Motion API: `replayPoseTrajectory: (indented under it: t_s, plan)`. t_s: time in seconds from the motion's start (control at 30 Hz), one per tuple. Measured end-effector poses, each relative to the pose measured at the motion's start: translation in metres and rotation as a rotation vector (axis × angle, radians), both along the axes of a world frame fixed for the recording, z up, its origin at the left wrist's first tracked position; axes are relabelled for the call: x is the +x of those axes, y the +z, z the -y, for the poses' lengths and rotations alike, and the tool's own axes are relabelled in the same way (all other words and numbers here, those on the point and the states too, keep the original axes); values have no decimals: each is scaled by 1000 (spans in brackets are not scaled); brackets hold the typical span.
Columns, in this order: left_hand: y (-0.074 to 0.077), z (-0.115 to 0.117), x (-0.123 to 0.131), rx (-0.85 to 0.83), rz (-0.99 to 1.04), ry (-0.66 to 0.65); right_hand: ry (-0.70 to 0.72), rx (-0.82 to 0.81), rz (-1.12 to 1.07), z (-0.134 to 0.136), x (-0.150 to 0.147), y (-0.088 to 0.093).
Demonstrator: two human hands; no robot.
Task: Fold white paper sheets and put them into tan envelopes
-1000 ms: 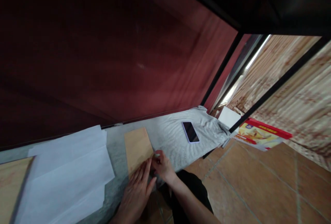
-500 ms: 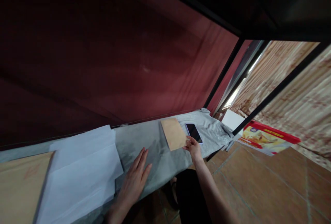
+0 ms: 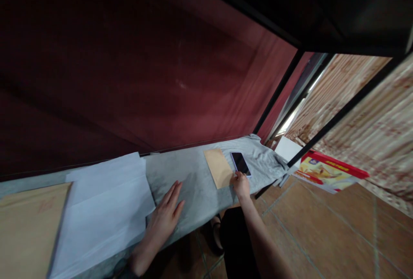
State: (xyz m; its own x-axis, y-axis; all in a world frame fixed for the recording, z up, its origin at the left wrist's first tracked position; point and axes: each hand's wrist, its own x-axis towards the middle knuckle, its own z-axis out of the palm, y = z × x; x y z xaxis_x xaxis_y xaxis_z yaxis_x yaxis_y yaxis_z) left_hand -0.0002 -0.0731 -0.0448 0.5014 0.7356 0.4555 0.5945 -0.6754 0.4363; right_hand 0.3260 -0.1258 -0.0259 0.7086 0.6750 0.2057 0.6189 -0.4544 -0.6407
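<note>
A small brown envelope (image 3: 218, 167) lies flat on the grey cloth (image 3: 193, 180) that covers the narrow shelf. My right hand (image 3: 240, 183) rests at the envelope's near right corner, fingers curled against its edge. Just right of it a dark phone (image 3: 240, 164) lies face up. My left hand (image 3: 166, 214) lies flat on the cloth, fingers stretched out, holding nothing, close to the white paper sheets (image 3: 106, 201).
A larger brown envelope stack (image 3: 29, 227) sits at the far left. A dark red wall (image 3: 145, 77) backs the shelf. A white sheet (image 3: 288, 148) and a red and yellow box (image 3: 325, 169) sit past the shelf's right end. Tiled floor (image 3: 322, 236) lies below.
The small brown envelope went from in front of me, between both hands, to the right beside the phone, carried by my right hand. My left hand let go and flattened on the cloth.
</note>
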Motion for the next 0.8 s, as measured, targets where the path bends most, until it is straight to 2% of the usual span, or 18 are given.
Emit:
replayPoseTrajectory:
  t_s: [0.17, 0.23, 0.3, 0.37, 0.43, 0.53, 0.67, 0.8]
  plan:
    - [-1, -4, -7, 19, 21, 30, 75, -38, 122, -1, -15, -2]
    - [0, -2, -11, 13, -3, 40, 196, -1, 200, -5, -29, -7]
    - [3, 2, -15, -16, -47, 62, 388, 76, 365, -9, -44, -17]
    - [7, 6, -18, -68, -116, 85, 512, 42, 489, -12, -58, -31]
    - [11, 9, -21, -121, -174, 103, 520, -67, 565, -14, -66, -43]
    - [17, 11, -27, -185, -243, 154, 459, -191, 609, -18, -66, -54]
    - [22, 10, -39, -250, -315, 233, 406, -224, 614, -21, -58, -55]
    - [19, 10, -53, -287, -394, 311, 386, -223, 601, -21, -56, -54]
